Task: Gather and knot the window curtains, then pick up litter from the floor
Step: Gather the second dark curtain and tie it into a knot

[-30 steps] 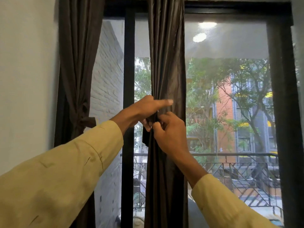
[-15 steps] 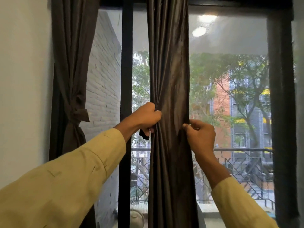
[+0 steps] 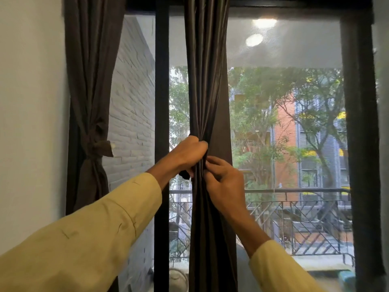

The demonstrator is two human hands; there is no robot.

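Observation:
A dark brown middle curtain hangs straight down in front of the window. My left hand grips its bunched folds from the left at about mid-height, fingers curled round the fabric. Just below and to the right, my right hand pinches folds of the same curtain and presses them against the bunch. At the far left a second curtain hangs gathered, tied in a knot. No floor or litter is in view.
A black vertical window bar stands just left of the middle curtain. White wall fills the left edge and a dark window frame the right. Behind the glass are a balcony railing, trees and buildings.
My right hand, which held the curtain's right edge half a second ago, has come left to the bunch beside my left hand. The curtain is now gathered narrower at hand height.

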